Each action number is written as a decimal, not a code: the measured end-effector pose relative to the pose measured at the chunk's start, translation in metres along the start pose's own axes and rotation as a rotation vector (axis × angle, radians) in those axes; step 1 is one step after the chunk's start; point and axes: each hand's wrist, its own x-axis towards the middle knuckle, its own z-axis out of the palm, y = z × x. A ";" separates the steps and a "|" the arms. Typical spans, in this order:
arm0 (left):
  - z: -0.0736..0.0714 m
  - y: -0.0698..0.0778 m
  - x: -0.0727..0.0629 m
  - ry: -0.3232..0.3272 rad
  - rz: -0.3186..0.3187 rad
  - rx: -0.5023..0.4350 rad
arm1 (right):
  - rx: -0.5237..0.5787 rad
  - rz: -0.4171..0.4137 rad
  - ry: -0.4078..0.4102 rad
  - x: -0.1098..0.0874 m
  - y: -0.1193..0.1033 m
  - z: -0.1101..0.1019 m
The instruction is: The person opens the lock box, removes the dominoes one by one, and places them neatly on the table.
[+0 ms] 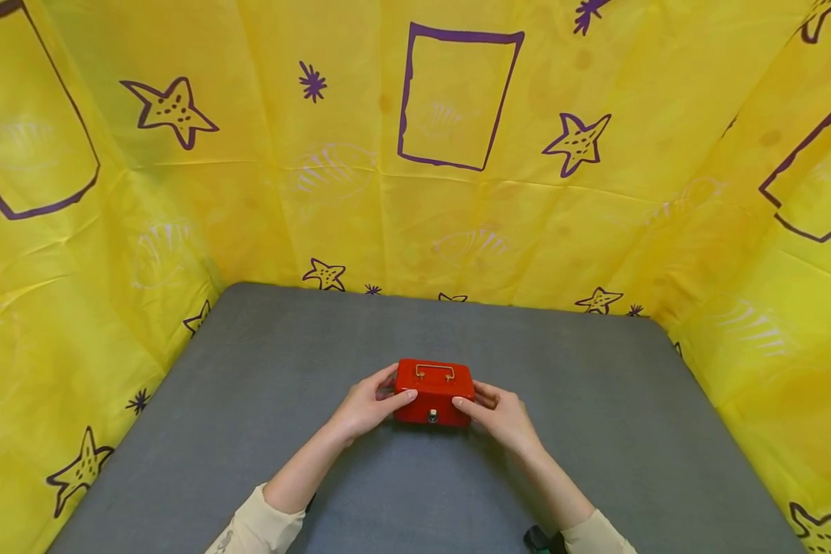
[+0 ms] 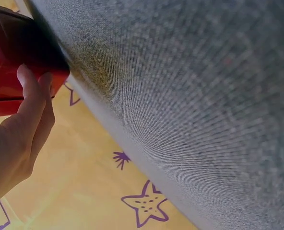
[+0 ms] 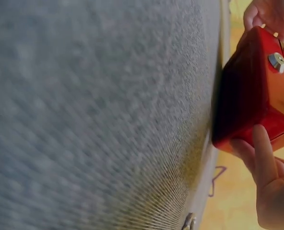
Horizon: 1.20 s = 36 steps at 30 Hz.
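A small red metal cash box (image 1: 432,395) with a gold wire handle (image 1: 435,372) folded on its lid is held between both hands near the middle of the table. Its silver key lock (image 3: 277,62) faces the person. My left hand (image 1: 367,405) grips the left end, thumb along the front top edge. On the opposite end, my right hand (image 1: 502,417) holds with its thumb on the front corner and fingers round the side. In the right wrist view the dark underside shows, close over the table. The lid is down, hiding the inside.
A dark grey cloth-covered table (image 1: 318,331) spreads out around the box. Yellow fabric (image 1: 249,208) with purple starfish and frame outlines hangs along the back and both sides. By the right sleeve (image 1: 595,535) a dark object (image 1: 542,540) shows at the bottom edge.
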 end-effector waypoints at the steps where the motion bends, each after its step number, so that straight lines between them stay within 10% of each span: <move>1: 0.000 0.000 0.001 0.002 -0.002 0.012 | -0.017 -0.007 0.005 0.001 -0.001 -0.001; 18: -0.006 -0.007 0.014 0.011 -0.061 0.126 | -0.164 -0.068 0.051 0.005 -0.009 -0.005; 36: -0.018 -0.020 0.036 -0.249 -0.072 -0.032 | -0.161 -0.099 0.059 0.004 -0.004 -0.005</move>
